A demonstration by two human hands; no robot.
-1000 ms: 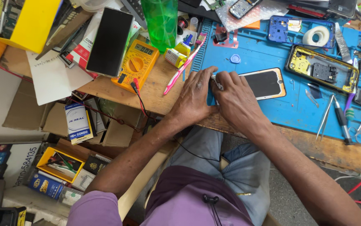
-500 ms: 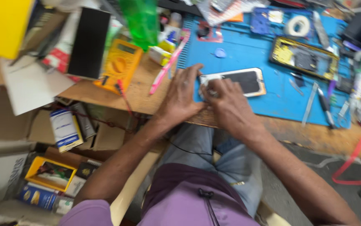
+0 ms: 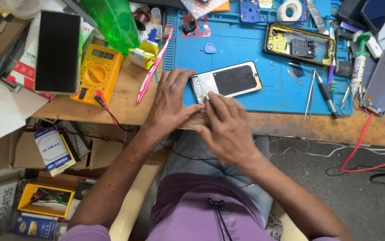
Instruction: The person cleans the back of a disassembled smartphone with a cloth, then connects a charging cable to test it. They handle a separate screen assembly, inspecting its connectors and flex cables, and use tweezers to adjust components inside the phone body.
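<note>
While the left hand [image 3: 171, 100] presses flat beside the phone [image 3: 226, 82] on the blue mat [image 3: 246, 53], the right hand [image 3: 226, 127] pinches its near edge with curled fingertips. Thin, stiff, glass-faced and probably fragile, it is best held by its edges.

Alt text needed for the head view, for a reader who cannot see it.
Both hands, left hand and right hand, work at one end of a phone screen panel on a blue mat. A yellow multimeter and tweezers lie nearby.

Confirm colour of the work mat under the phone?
Blue mat, seen in the head view.
</note>
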